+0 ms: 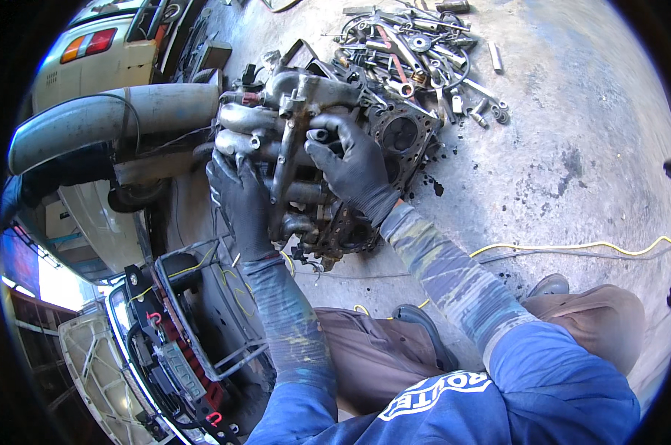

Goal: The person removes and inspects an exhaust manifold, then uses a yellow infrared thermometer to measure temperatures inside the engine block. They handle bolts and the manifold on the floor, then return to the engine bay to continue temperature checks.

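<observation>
A silver intake manifold (297,96) sits on a greasy engine with an exposed cylinder head (397,139). My left hand (240,194), in a dark glove, touches the manifold's lower left side, its fingers slightly apart and bent. Right of the central metal rail (282,174), my gloved right hand (349,165) is closed, index finger and thumb curled around a small dark cylindrical piece (320,136); whether that piece is attached to the engine I cannot tell.
A pile of tools and parts (406,55) lies behind the engine. A large grey pipe (90,126) and vehicle panels (98,52) are at left. A tubular metal frame (224,356) is lower left. A yellow cable (573,245) crosses the concrete floor (580,163).
</observation>
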The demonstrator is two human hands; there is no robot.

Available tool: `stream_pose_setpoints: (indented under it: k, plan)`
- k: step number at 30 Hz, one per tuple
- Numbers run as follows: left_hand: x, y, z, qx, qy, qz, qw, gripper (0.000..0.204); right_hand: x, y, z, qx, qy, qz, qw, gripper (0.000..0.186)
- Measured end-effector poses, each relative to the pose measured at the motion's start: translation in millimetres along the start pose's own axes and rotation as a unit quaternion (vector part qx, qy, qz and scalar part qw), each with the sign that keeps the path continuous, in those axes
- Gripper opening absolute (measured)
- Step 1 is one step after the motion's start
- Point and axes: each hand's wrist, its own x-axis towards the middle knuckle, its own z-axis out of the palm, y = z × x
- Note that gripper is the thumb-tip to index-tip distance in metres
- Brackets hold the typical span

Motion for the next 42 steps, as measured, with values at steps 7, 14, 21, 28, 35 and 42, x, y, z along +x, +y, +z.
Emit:
stream_pose_setpoints:
  k: [7,14,21,28,35,42]
  plan:
    - [1,-9,7,0.006,0.007,0.021,1.000,0.072,-14,37,-29,0.144,0.108,0.151,0.972,0.021]
    - [6,-26,17,0.025,0.020,0.060,0.998,0.074,-72,35,-25,-0.075,-0.010,0.049,0.996,0.045]
    - [1,-14,10,-0.015,0.008,0.015,1.000,0.073,-91,25,8,-0.219,0.005,-0.054,0.974,0.043]
    - [2,-8,11,0.033,0.018,0.020,0.999,0.072,-105,15,20,-0.315,-0.099,-0.054,0.943,0.075]
    - [2,-20,14,0.018,0.022,0.044,0.999,0.071,-147,17,50,-0.235,-0.302,-0.211,0.900,0.028]
    - [4,-37,11,0.167,0.046,0.210,0.962,0.044,-123,52,13,-0.309,-0.500,0.045,0.808,0.028]
